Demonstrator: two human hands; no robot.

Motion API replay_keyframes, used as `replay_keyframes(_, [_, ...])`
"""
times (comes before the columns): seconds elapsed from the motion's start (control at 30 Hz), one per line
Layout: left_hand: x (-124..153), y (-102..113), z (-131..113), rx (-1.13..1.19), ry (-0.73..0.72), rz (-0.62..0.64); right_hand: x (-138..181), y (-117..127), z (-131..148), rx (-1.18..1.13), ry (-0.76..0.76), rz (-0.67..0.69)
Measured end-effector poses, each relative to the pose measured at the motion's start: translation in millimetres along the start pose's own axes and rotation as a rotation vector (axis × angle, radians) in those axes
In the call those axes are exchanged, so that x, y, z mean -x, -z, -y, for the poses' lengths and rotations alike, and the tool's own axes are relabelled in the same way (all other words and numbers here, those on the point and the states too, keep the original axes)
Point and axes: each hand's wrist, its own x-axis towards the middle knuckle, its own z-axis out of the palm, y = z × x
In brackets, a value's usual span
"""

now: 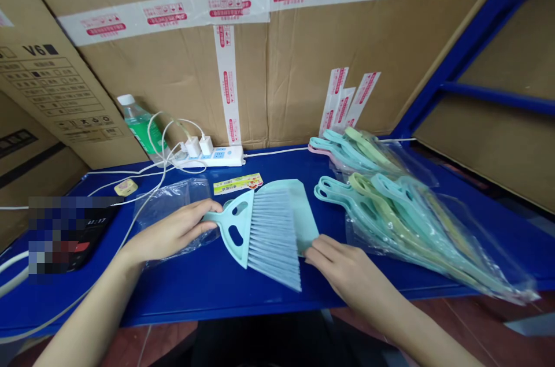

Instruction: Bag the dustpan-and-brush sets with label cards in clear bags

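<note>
A mint-green hand brush (273,237) with pale blue-grey bristles lies over a matching dustpan (306,211), its bristles pointing right. My left hand (180,228) is closed round the brush's handle. The fingers of my right hand (338,260) pinch the dustpan's lower right corner. Most of the dustpan is hidden behind the brush. Under and beside my left hand is a clear plastic bag (173,199). A yellow-green printed card (237,184) lies just behind the brush.
Bagged brush-and-dustpan sets (403,222) lie at the right, with more bagged sets (359,150) behind them. A white power strip (229,156) with chargers, a bottle (143,127) and loose cables stand at the back left. A phone (87,240) lies left. Cardboard boxes (295,84) wall the back.
</note>
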Motion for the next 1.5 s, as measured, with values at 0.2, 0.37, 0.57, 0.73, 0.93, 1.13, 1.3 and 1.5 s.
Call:
replay_keyframes(0.2, [-4, -10, -2, -0.065, 0.008, -0.092, 0, 6, 14, -0.077, 0.048, 0.010])
replay_keyframes(0.37, [-7, -17, -2, -0.093, -0.011, -0.118, 4, 11, 12, -0.117, 0.055, 0.000])
replay_keyframes(0.57, [-10, -25, -7, -0.144, -0.011, -0.158, 1, 37, -12, -0.192, -0.010, -0.160])
replay_keyframes(0.73, [-14, -34, -8, -0.188, -0.025, -0.191, -1, 44, -48, 0.239, -0.249, -0.230])
replay_keyframes(0.93, [-18, -39, -7, -0.239, -0.051, -0.199, 4, 32, -66, 0.315, -0.386, -0.083])
replay_keyframes(1.13, [-17, -41, -8, -0.270, -0.044, -0.191, -1, 20, -69, 0.393, -0.367, -0.042])
replay_keyframes(1.3, [-15, -41, -7, -0.284, -0.038, -0.185, -4, 14, -76, 0.421, -0.380, -0.075])
replay_keyframes(1.5, [-14, -39, -8, -0.290, -0.037, -0.173, -11, 13, -80, 0.434, -0.392, -0.073])
